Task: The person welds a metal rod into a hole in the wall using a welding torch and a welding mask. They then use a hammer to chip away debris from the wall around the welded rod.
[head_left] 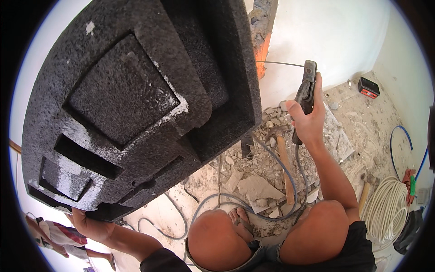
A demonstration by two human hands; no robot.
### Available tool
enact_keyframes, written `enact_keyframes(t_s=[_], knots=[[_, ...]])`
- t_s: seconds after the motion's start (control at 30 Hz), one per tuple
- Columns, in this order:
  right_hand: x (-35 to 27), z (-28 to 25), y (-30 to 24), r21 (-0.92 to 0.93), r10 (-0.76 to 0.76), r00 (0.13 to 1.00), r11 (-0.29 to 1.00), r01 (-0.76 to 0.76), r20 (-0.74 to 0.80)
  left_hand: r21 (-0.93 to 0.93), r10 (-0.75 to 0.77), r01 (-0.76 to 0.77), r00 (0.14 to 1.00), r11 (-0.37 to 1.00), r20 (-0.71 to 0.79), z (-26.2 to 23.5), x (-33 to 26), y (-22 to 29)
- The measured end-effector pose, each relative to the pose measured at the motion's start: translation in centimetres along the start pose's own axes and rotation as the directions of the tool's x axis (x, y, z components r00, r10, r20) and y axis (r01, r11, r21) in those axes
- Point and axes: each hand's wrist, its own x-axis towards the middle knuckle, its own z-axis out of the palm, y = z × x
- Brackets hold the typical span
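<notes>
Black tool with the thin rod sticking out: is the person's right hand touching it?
Touching. The head view shows the right hand gripping the black tool, with the thumb lying across it.

A room under building or renovation work: smooth white walls (335, 36) meet a dusty beige floor (368, 120) heaped with broken grey rubble (258, 187), where a wooden-handled hammer (285, 167) and a thick coil of cream-coloured cable (386, 207) lie; above is a black electrode holder (309, 75) with a thin metal rod (283, 63).
</notes>
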Motion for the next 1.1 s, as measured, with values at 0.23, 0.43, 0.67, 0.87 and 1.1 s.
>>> enact_keyframes(t_s=[0.23, 0.43, 0.67, 0.87, 1.1], knots=[[1.1, -0.3, 0.9, -0.044, 0.044, 0.998, 0.998, -0.047, -0.053, -0.108, -0.022, 0.027, 0.999, 0.994, 0.044, -0.7, 0.4, -0.2], [1.2, -0.4, 0.5, 0.267, 0.096, 0.995, 0.958, -0.103, 0.040, 0.018, 0.025, -0.025, 1.000, 1.000, 0.006, 0.4, -0.2, 0.4], [-0.1, 0.3, -1.6, -0.132, -0.136, 0.985, 0.980, 0.149, 0.104, 0.015, 0.013, -0.013, 1.000, 1.000, 0.025, 0.6, 0.0, 0.5], [-0.1, 0.3, -0.6, -0.168, -0.276, 0.954, 0.941, 0.293, 0.115, -0.012, -0.009, 0.009, 1.000, 1.000, 0.015, 1.3, -0.5, 1.1], [0.0, 0.6, 0.1, -0.012, -0.155, 0.984, 0.988, 0.157, 0.090, -0.060, 0.023, -0.021, 0.999, 0.998, 0.035, -0.1, 0.1, 1.2]])
